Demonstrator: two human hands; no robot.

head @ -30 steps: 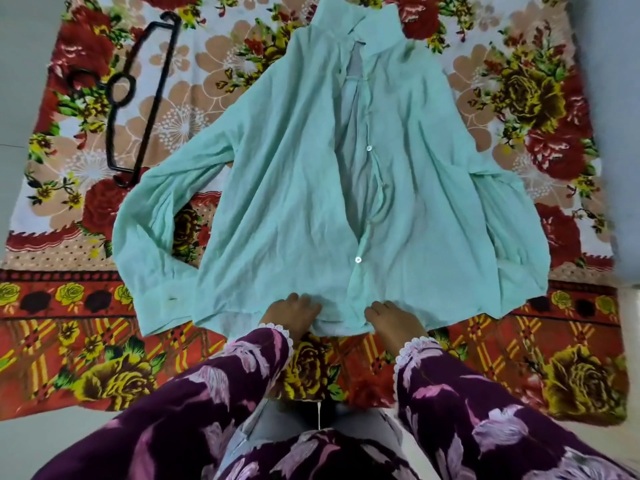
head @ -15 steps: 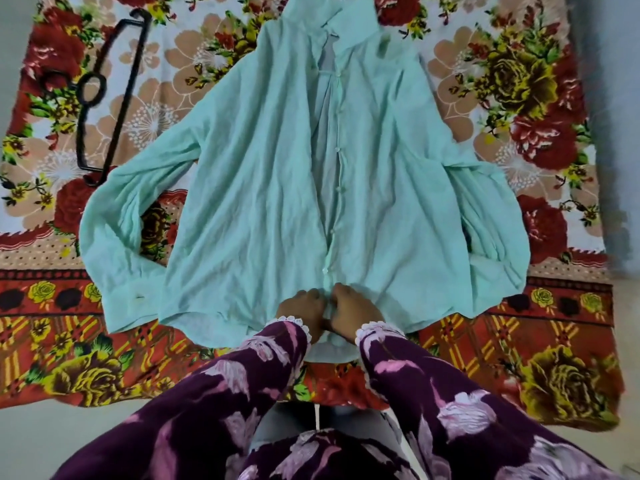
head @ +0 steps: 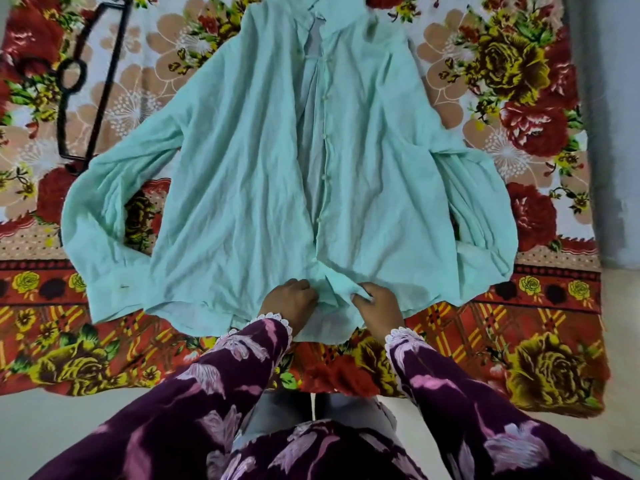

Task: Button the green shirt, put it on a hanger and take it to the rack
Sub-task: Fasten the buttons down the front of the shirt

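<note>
Both hands pinch the hem of the green shirt point(head: 242, 188): left hand point(head: 289, 301) on the left front edge, right hand point(head: 375, 303) holding a fold of the right front. The shirt lies flat on the floral blanket point(head: 519, 98).

Best: line up both edges, start with the lowest button.

Count: one shirt, about five buttons point(head: 324, 177) visible, one black hanger point(head: 78, 81) far left.

A floral bedsheet point(head: 519, 81) in red, yellow and beige is spread flat across the scene, edged by a red checked border. Pale floor point(head: 52, 420) is seen below it, and a grey wall point(head: 609, 98) along the right, under soft, even light.
</note>
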